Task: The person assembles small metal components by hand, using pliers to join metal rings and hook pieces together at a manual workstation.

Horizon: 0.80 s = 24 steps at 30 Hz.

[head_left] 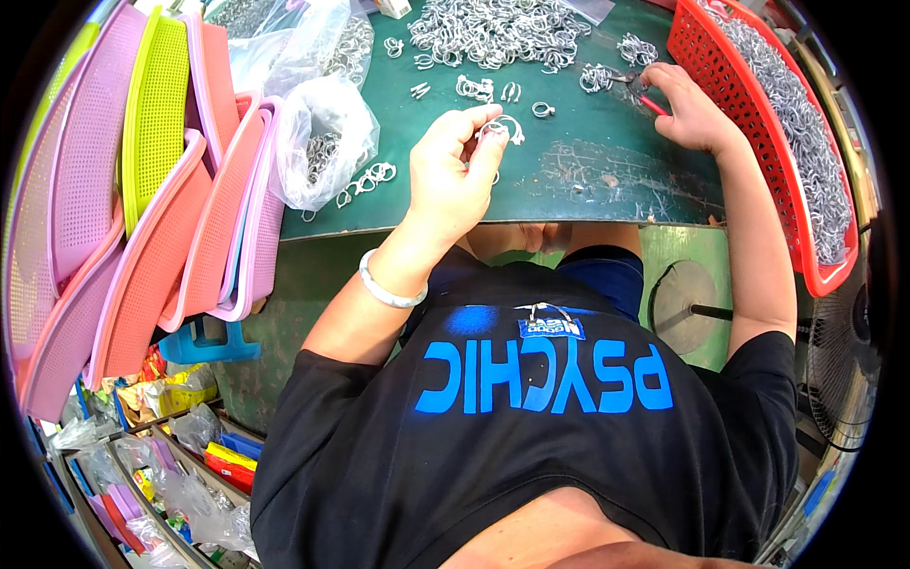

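A person sits at a green table (578, 128), seen from above. The left hand (445, 171), over the middle of the near edge, pinches a silvery open ring (511, 127) between thumb and fingertips. The right hand (692, 112), toward the right edge, grasps red-handled pliers (650, 103); their nose points left, at a small cluster of rings (596, 78) — whether it grips one, I cannot tell.

A large pile of similar rings (493, 30) spreads along the far edge, with a few loose ones nearer. A clear plastic bag (327, 142), partly filled with rings, stands by the left edge; a red basket (830, 277) heaped with grey pieces is at the right edge.

The held ring looks light, stiff and smooth — probably a little slippery, and perhaps easily bent at its thin ends. Its curved band seems the surest place to pinch.
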### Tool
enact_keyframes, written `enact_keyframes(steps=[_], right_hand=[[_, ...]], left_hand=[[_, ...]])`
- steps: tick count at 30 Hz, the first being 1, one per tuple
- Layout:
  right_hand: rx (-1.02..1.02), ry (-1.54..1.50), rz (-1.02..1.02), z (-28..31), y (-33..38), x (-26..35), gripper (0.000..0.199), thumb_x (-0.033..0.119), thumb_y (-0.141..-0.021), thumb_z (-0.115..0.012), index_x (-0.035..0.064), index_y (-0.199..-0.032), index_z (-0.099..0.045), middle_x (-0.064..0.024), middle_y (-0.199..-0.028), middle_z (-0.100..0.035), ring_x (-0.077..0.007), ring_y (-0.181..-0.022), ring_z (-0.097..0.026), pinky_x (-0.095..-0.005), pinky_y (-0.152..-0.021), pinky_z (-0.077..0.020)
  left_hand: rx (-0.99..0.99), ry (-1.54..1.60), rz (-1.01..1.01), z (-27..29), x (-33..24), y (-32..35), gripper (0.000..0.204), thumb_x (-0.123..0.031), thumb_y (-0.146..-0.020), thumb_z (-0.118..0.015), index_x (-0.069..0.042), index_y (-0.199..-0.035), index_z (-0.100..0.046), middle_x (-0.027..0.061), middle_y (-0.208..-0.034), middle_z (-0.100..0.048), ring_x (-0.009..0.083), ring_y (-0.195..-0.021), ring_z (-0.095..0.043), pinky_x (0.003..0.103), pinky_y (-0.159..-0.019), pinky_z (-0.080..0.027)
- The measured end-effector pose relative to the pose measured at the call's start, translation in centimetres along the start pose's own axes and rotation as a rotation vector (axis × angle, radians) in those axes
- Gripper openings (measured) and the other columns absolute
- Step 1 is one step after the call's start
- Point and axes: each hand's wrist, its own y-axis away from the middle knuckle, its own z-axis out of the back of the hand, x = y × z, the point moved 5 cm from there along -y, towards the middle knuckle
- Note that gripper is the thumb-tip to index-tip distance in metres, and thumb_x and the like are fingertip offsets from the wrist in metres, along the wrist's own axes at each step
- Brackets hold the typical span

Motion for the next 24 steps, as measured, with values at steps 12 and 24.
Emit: enact_keyframes(steps=[12, 24], right_hand=[[0.163, -0.753, -0.133, 3.2, 1.8, 9.8, 0.037, 0.01, -0.067, -0.056, -0.0032, -0.101, -0.051, -0.0049, -0.079, -0.053, -0.0108, -0.072, -0.048, -0.0253, -0.066, -0.0418], [0.264, -0.945, -0.342, -1.6, 0.1, 10.7, 0.027, 0.016, -0.07, -0.055, -0.0029, -0.089, -0.056, -0.005, -0.074, -0.055, -0.0108, -0.071, -0.05, -0.0242, -0.066, -0.0403]], left_hand=[[-0.041, 0.069, 0.179, 0.4, 0.1, 0.0, 0.021, -0.01, -0.083, -0.057, 0.001, -0.1, -0.059, 0.0008, -0.073, -0.058, 0.0054, -0.06, -0.054, 0.019, -0.056, -0.045], [-0.007, 0.207, 0.357, 0.3, 1.8, -1.0, 0.019, -0.011, -0.083, -0.057, 0.001, -0.097, -0.059, 0.0021, -0.073, -0.058, 0.0074, -0.057, -0.053, 0.02, -0.052, -0.044]])
